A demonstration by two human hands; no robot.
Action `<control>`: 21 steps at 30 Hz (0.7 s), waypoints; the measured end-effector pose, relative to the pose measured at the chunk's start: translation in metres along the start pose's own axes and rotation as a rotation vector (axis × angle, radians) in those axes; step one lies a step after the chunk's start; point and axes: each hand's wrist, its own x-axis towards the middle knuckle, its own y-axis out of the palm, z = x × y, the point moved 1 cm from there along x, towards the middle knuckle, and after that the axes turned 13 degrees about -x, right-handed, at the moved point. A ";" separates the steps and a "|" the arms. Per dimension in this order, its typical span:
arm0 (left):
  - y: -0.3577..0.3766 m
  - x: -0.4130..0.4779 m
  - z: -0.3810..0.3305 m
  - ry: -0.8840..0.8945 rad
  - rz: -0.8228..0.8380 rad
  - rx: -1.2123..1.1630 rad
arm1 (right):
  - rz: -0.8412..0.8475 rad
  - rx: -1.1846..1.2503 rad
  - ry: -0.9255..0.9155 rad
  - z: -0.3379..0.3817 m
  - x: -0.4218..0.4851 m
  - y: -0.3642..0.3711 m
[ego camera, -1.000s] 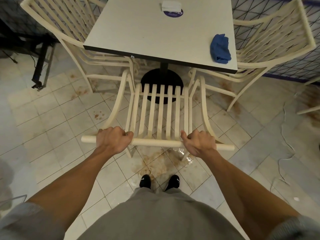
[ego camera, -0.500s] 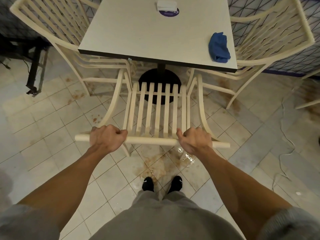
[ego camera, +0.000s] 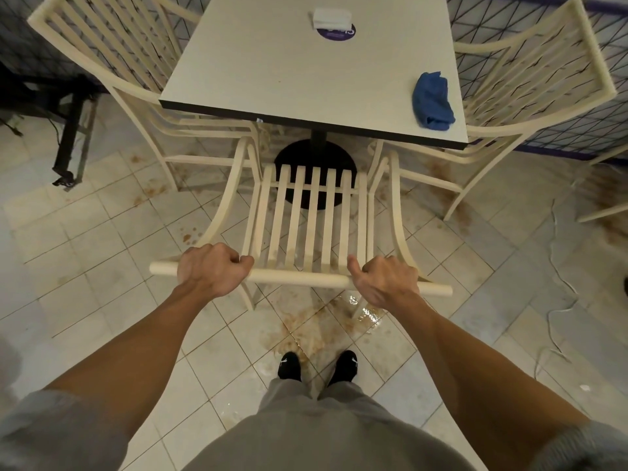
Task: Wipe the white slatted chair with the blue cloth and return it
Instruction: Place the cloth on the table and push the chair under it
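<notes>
White lettering on the purple sticker (ego camera: 334,34) is unreadable.

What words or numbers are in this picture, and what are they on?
Purple round sticker on the table: white letters, partly covered by the white box and too blurred to read.
Black shoes: one small white mark on each, too small to read as letters.
White slatted chair and blue cloth: no writing that shows.
No numbers or signs can be read anywhere.

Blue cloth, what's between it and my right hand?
Head view: the slatted chair armrest, a neighbouring chair's rail over stained floor tiles, then the table's dark edge.
</notes>
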 end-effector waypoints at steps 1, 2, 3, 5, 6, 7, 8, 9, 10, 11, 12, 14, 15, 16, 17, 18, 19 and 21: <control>0.000 0.000 0.001 0.000 -0.002 0.001 | 0.000 -0.008 -0.001 0.001 -0.001 -0.001; 0.000 0.000 0.002 -0.004 -0.004 0.001 | 0.002 -0.019 -0.005 0.002 -0.002 -0.001; -0.001 0.001 0.004 -0.011 -0.007 -0.002 | 0.004 -0.028 -0.007 0.004 -0.003 -0.001; -0.001 0.001 0.006 -0.019 -0.010 -0.011 | 0.008 -0.042 -0.003 0.007 -0.005 -0.002; -0.001 0.002 0.007 -0.017 -0.007 -0.014 | 0.010 -0.046 0.001 0.007 -0.005 -0.002; -0.001 0.002 0.008 -0.015 -0.003 -0.014 | 0.015 -0.051 -0.004 0.007 -0.005 -0.002; 0.000 0.002 0.008 -0.015 -0.001 -0.013 | 0.019 -0.054 -0.015 0.007 -0.006 -0.002; 0.000 0.001 0.008 -0.016 -0.002 -0.012 | 0.019 -0.059 -0.034 0.006 -0.006 -0.003; 0.000 0.002 0.007 -0.018 -0.005 -0.013 | 0.019 -0.068 -0.058 0.006 -0.007 -0.004; 0.000 0.003 0.008 -0.022 -0.006 -0.016 | 0.021 -0.081 -0.084 0.005 -0.007 -0.005; -0.001 0.003 0.008 -0.029 -0.005 -0.020 | 0.024 -0.091 -0.105 0.006 -0.007 -0.005; -0.001 0.004 0.010 -0.038 -0.007 -0.028 | 0.023 -0.101 -0.113 0.006 -0.006 -0.004; -0.002 0.004 0.010 -0.040 -0.009 -0.029 | 0.013 -0.086 -0.100 0.007 -0.006 -0.004; -0.003 0.004 0.011 -0.043 -0.010 -0.029 | 0.003 -0.065 -0.080 0.008 -0.007 -0.003; -0.003 0.005 0.011 -0.046 -0.008 -0.029 | -0.005 -0.051 -0.063 0.009 -0.007 -0.003; -0.003 0.005 0.010 -0.047 -0.008 -0.029 | -0.008 -0.044 -0.049 0.010 -0.007 -0.003; -0.003 0.005 0.010 -0.046 -0.008 -0.027 | -0.007 -0.039 -0.036 0.010 -0.007 -0.004; -0.002 0.005 0.010 -0.043 -0.013 -0.024 | -0.003 -0.038 -0.041 0.010 -0.008 -0.005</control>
